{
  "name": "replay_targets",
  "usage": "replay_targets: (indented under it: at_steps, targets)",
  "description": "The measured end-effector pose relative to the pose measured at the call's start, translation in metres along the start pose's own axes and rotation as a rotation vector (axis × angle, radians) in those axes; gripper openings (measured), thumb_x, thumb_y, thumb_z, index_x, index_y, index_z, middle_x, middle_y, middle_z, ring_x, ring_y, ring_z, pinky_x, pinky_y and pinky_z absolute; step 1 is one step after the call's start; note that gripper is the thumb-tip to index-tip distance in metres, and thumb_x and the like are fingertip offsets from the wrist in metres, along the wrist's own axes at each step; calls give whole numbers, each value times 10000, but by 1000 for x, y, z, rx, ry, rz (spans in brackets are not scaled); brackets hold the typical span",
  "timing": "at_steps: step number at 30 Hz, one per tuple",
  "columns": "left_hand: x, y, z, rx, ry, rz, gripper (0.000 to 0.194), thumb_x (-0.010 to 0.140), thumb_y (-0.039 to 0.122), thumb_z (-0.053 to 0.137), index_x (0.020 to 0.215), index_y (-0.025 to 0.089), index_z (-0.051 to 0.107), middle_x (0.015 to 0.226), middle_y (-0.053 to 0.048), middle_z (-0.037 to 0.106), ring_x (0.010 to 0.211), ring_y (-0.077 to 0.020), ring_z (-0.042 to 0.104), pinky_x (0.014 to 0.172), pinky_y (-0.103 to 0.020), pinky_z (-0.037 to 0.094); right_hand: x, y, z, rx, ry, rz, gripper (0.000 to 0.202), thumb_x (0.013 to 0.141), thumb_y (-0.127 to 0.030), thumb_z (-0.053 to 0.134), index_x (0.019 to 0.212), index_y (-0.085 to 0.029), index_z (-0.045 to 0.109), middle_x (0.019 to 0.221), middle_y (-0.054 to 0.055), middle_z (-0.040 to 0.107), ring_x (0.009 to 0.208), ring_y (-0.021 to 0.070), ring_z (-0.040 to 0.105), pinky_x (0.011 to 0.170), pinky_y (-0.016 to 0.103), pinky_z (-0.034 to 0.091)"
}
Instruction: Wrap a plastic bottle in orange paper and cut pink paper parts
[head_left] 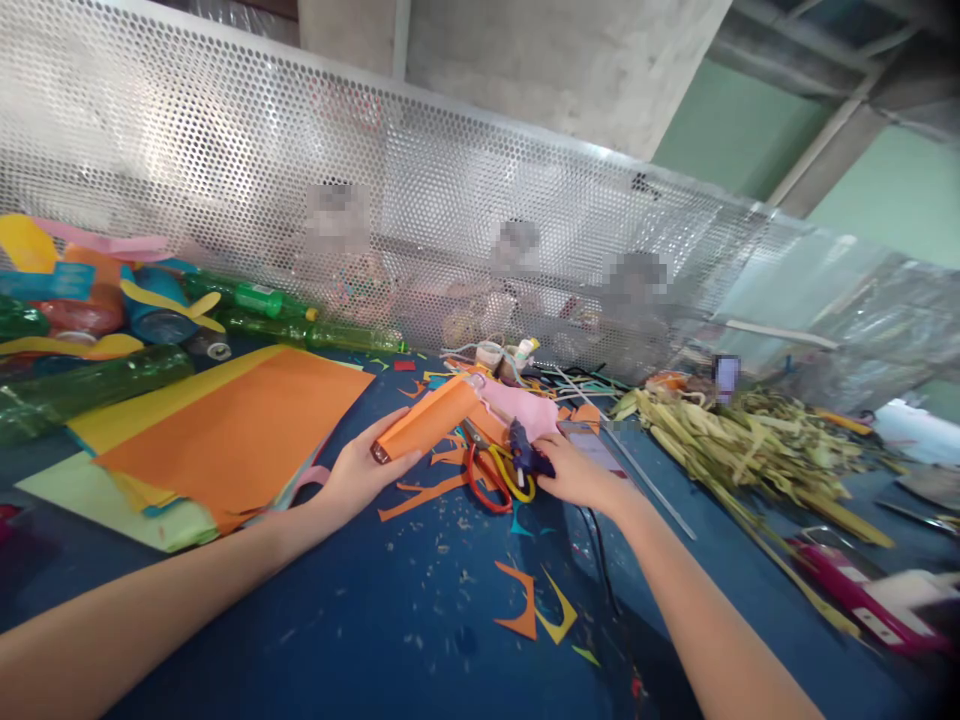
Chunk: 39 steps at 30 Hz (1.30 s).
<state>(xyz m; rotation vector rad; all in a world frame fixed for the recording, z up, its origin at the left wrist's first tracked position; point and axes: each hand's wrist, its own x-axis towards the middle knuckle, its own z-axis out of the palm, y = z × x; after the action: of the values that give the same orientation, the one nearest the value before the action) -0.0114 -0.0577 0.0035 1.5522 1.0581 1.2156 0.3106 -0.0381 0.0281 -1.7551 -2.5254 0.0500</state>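
My left hand is wrapped around a small plastic bottle covered in orange paper, held tilted above the table. My right hand is closed on a dark blue glue gun, its black cord trailing down over the table. Between the hands lie scissors with red and yellow handles. Just behind the glue gun is a piece of pink paper. Orange paper scraps lie beneath and around the scissors.
Stacked coloured paper sheets lie at left, with green bottles behind. Dried husks and a magenta tool are at right. A perforated metal screen stands at the back; people show in or through it. Offcuts lie in front.
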Motion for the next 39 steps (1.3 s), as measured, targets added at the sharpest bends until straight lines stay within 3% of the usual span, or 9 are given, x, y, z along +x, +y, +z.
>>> replay_targets:
  at_steps: [4,8,14,18,21,24,26,33,39]
  targets:
    - [-3,6,2,99,-4,60,641,715,376,660,1291,188,450,1285,-71,548,1140,-247,542,951,-385,461,1,-20,-11,4,277,0,308,770,-179,492,1071,-141,548,1082,139,578,1033,275,531,903,415,409]
    - [-5,4,1,174,-65,157,610,734,345,652,1294,199,456,1308,-72,525,1147,-236,536,967,-382,449,-2,-51,-24,182,613,-148,358,778,-229,549,1120,-186,453,1113,113,512,1109,252,477,957,427,394]
    - [-6,0,-1,175,-142,211,591,725,354,672,1272,231,483,1348,-54,491,1218,-245,473,1021,-383,397,-12,-76,-32,232,621,-284,694,710,-316,695,1310,-263,352,1358,97,366,1289,276,325,1068,496,280]
    - [-8,6,0,38,-152,132,600,741,370,664,1288,237,459,1366,-46,471,1199,-246,490,984,-379,436,-2,-69,-24,512,730,-57,402,723,-376,667,1050,-197,515,1080,109,550,1039,264,538,924,489,429]
    - [-10,9,0,-80,-173,83,633,742,363,671,1311,234,425,1355,-55,483,1172,-251,515,946,-384,468,5,-69,-15,995,465,89,336,711,-449,660,892,-187,554,904,77,626,858,232,617,835,451,492]
    - [-11,9,-2,-125,-244,90,641,730,343,689,1308,242,432,1366,-55,475,1187,-259,502,982,-401,435,6,-81,-7,1404,196,6,483,647,-344,745,1077,-232,556,1119,58,624,1039,223,588,948,413,445]
    - [-11,9,-3,-116,-270,108,622,727,336,692,1295,241,454,1381,-55,457,1213,-265,476,1016,-409,398,4,-90,-3,1606,100,-44,553,633,-279,763,1138,-259,540,1205,34,593,1128,210,543,1004,405,403]
    - [-13,15,-4,-126,-304,93,592,734,341,682,1280,237,476,1391,-62,442,1230,-271,457,1032,-435,376,2,-100,7,1875,119,-16,484,640,-207,748,1087,-281,578,1013,-9,683,1095,207,571,1001,419,412]
    - [-13,15,-4,-118,-302,84,590,732,357,679,1274,225,485,1388,-71,445,1239,-281,446,1037,-445,364,0,-91,-4,1773,197,-77,762,652,-201,732,1306,-383,387,1282,-28,543,1202,198,491,1018,420,392]
